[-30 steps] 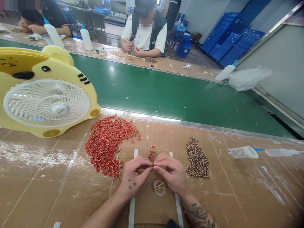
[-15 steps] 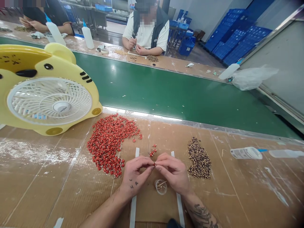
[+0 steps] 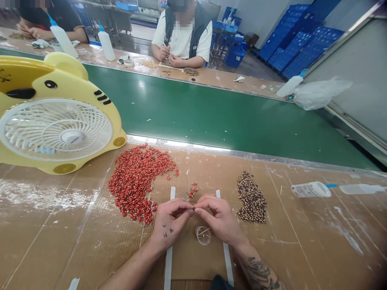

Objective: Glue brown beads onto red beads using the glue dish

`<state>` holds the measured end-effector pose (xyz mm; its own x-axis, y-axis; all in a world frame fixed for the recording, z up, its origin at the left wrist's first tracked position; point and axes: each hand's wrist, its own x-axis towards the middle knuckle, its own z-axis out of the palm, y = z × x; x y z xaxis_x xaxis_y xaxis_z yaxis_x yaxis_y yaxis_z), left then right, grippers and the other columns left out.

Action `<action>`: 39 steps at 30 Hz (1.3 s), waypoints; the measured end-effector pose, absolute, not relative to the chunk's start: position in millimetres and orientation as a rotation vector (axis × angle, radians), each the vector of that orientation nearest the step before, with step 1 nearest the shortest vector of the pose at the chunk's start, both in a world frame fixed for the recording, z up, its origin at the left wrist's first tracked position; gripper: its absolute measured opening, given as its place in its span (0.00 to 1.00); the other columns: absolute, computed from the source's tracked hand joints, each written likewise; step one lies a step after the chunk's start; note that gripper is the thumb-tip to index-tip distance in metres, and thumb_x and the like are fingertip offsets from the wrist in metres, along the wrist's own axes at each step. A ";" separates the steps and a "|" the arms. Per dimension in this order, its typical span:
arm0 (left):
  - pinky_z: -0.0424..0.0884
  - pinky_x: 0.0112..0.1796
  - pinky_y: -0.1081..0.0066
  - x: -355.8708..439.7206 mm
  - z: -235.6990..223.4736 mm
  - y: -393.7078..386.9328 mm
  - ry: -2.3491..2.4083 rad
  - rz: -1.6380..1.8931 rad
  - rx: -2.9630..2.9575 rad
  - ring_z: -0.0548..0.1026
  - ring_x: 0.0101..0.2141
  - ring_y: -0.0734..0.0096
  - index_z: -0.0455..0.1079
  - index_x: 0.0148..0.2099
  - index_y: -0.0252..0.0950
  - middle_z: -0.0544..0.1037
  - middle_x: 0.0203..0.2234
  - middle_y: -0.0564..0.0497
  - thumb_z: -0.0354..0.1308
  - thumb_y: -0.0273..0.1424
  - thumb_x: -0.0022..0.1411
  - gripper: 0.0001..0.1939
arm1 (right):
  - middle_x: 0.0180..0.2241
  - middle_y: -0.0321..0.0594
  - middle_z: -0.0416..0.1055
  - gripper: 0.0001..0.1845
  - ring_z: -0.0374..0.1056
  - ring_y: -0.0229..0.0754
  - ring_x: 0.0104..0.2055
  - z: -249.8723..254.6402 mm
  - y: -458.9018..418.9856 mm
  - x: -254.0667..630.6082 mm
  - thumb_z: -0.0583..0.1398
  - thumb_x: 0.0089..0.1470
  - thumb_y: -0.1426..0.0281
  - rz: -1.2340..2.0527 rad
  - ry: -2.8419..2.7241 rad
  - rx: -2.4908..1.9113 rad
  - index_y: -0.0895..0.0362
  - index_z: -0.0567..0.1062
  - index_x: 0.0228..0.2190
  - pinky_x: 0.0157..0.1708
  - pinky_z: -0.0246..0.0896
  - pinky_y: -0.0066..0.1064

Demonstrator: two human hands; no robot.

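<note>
My left hand and my right hand meet fingertip to fingertip over the cardboard. A tiny red piece shows between the pinched fingers of both hands, mostly hidden by them. Just beyond the hands lie several small red pieces with pale ends. A large heap of the same red pieces spreads to the left. On the right is a heap of small dark-and-tan pieces. Below my fingers stands a small clear cup with a thin stick and a little something in it.
A yellow animal-faced fan stands at the left. Two white tape strips flank the cup. Glue bottles lie at the right. Beyond runs a green conveyor belt, with a co-worker seated across it.
The whole view has shifted slightly, so things sit a little further left. My hands stay pinched together on the small red piece. The co-worker's hands across the belt have moved slightly.
</note>
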<state>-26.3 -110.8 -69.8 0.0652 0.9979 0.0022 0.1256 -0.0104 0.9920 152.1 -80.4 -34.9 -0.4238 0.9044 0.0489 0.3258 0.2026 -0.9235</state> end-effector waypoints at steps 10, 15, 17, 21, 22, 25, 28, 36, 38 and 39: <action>0.70 0.32 0.74 -26.8 -69.1 -97.7 1.302 1.027 1.657 0.77 0.30 0.70 0.77 0.37 0.38 0.81 0.31 0.50 0.57 0.25 0.62 0.07 | 0.35 0.40 0.77 0.06 0.72 0.41 0.37 -39.8 -73.0 168.3 0.61 0.58 0.72 1.103 -1.869 -1.184 0.55 0.80 0.35 0.39 0.65 0.31; 0.71 0.40 0.65 -20.3 -73.1 -88.5 1.375 0.888 2.092 0.78 0.35 0.65 0.75 0.38 0.39 0.82 0.33 0.49 0.54 0.24 0.64 0.09 | 0.36 0.41 0.76 0.07 0.71 0.42 0.38 -34.6 -69.6 201.4 0.60 0.59 0.69 0.939 -1.846 -1.283 0.55 0.79 0.38 0.40 0.64 0.32; 0.71 0.41 0.64 -17.5 -74.7 -87.6 1.431 0.835 2.179 0.77 0.35 0.64 0.75 0.39 0.39 0.81 0.33 0.49 0.53 0.25 0.65 0.09 | 0.33 0.40 0.76 0.08 0.70 0.42 0.36 -34.0 -70.6 208.9 0.59 0.61 0.69 0.942 -1.941 -1.248 0.56 0.79 0.36 0.38 0.63 0.32; 0.71 0.40 0.65 -28.6 -70.5 -84.1 1.560 0.776 2.211 0.77 0.37 0.63 0.74 0.40 0.39 0.81 0.35 0.47 0.53 0.27 0.66 0.08 | 0.28 0.39 0.74 0.08 0.67 0.40 0.32 -33.6 -74.5 212.6 0.58 0.61 0.70 1.006 -2.219 -1.076 0.57 0.79 0.34 0.35 0.61 0.32; 0.71 0.40 0.65 -35.8 -67.8 -82.0 1.607 0.776 2.199 0.76 0.38 0.63 0.74 0.40 0.39 0.80 0.35 0.47 0.53 0.28 0.66 0.08 | 0.28 0.38 0.74 0.08 0.66 0.40 0.31 -33.2 -75.4 212.9 0.59 0.61 0.70 1.029 -2.271 -1.038 0.57 0.78 0.34 0.35 0.60 0.32; 0.71 0.41 0.66 -61.2 -58.4 -72.0 1.762 0.755 2.142 0.76 0.39 0.63 0.74 0.42 0.38 0.79 0.38 0.47 0.52 0.28 0.65 0.09 | 0.28 0.37 0.73 0.05 0.66 0.39 0.31 -31.0 -77.5 214.2 0.62 0.59 0.69 1.102 -2.329 -0.961 0.56 0.78 0.35 0.35 0.60 0.31; 0.71 0.39 0.67 -77.1 -51.0 -60.1 1.825 0.653 2.124 0.76 0.36 0.64 0.74 0.44 0.37 0.77 0.38 0.46 0.52 0.27 0.64 0.11 | 0.29 0.36 0.73 0.04 0.67 0.39 0.31 -29.2 -79.1 213.9 0.65 0.56 0.69 1.164 -2.334 -0.914 0.56 0.79 0.35 0.33 0.60 0.30; 0.67 0.37 0.69 -62.3 -42.9 -34.5 1.853 0.345 2.238 0.75 0.34 0.62 0.75 0.35 0.36 0.76 0.31 0.47 0.49 0.25 0.64 0.12 | 0.28 0.37 0.74 0.04 0.69 0.38 0.31 -34.7 -83.1 205.8 0.64 0.57 0.73 1.158 -2.375 -0.884 0.57 0.79 0.30 0.32 0.59 0.28; 0.66 0.35 0.69 -60.4 -40.8 -30.5 1.863 0.226 2.271 0.75 0.33 0.62 0.74 0.34 0.36 0.76 0.29 0.47 0.48 0.23 0.63 0.13 | 0.28 0.37 0.74 0.05 0.69 0.38 0.31 -37.2 -83.4 205.4 0.63 0.57 0.73 1.156 -2.375 -0.877 0.57 0.80 0.30 0.32 0.60 0.27; 0.65 0.34 0.69 -60.0 -39.6 -28.9 1.867 0.172 2.287 0.75 0.32 0.61 0.74 0.33 0.36 0.76 0.28 0.46 0.48 0.22 0.62 0.13 | 0.28 0.37 0.74 0.05 0.69 0.38 0.31 -38.4 -83.3 205.6 0.63 0.58 0.72 1.155 -2.373 -0.875 0.57 0.80 0.30 0.32 0.60 0.27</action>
